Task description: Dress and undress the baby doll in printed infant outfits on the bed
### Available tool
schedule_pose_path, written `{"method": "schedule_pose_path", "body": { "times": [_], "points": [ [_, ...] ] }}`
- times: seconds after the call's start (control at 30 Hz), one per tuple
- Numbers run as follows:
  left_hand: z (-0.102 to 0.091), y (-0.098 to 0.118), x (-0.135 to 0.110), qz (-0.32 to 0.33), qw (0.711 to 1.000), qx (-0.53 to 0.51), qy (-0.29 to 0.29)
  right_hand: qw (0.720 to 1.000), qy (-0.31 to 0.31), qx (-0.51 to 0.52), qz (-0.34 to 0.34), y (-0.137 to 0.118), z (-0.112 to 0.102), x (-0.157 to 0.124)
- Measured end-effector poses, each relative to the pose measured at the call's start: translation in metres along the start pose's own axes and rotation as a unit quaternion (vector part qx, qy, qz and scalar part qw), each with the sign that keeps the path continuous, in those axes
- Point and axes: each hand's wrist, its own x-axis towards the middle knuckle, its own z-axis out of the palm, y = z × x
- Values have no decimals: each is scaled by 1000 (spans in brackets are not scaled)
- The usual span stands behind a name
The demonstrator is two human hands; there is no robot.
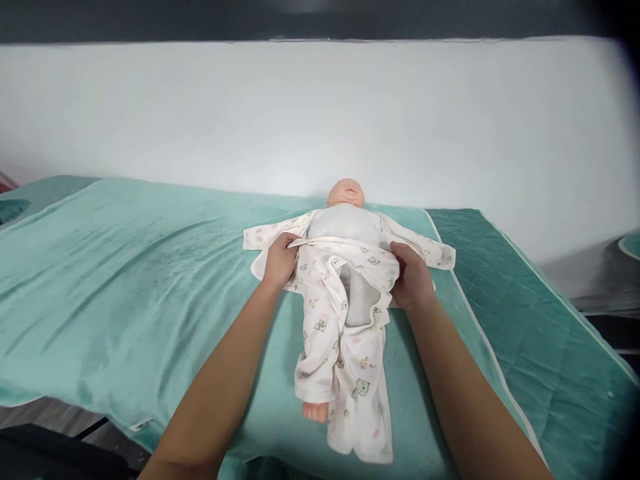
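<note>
A baby doll (345, 223) lies on its back on a teal blanket (125, 280), head toward the wall. It wears a white printed onesie (350, 313) that lies open over the chest and belly. My left hand (279, 260) is closed on the garment's edge at the doll's side. My right hand (411, 277) grips the opposite edge of the onesie at the doll's other side. One bare foot (315, 411) sticks out of a trouser leg; the other leg of the garment lies flat.
The blanket covers a table or bed that stands against a white wall (320, 113). A darker quilted teal cover (540, 333) lies at the right. The near edge drops to a dark floor at the lower left.
</note>
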Motion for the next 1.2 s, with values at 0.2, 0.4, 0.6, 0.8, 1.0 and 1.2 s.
{"method": "schedule_pose_path", "body": {
  "times": [0.2, 0.4, 0.6, 0.8, 1.0, 1.2],
  "points": [
    [0, -1, 3, -13, 1000, 0, -8, 995, -91, -9, 48, -13, -4, -10],
    [-1, 5, 0, -4, 999, 20, -45, 968, -231, -65, 78, -26, -28, -11],
    [0, 3, 1, 10, 997, 33, -64, 969, -181, -155, 69, -12, -29, -4],
    [-2, 4, 1, 26, 994, 64, -85, 959, -21, -283, 6, 2, -16, -2],
    [-2, 15, -4, -8, 994, 22, -111, 946, -7, -324, 9, 7, -12, -1],
    [-1, 23, -8, -166, 921, -255, -243, 987, -49, -151, 27, 4, -5, -4]
  ]
}}
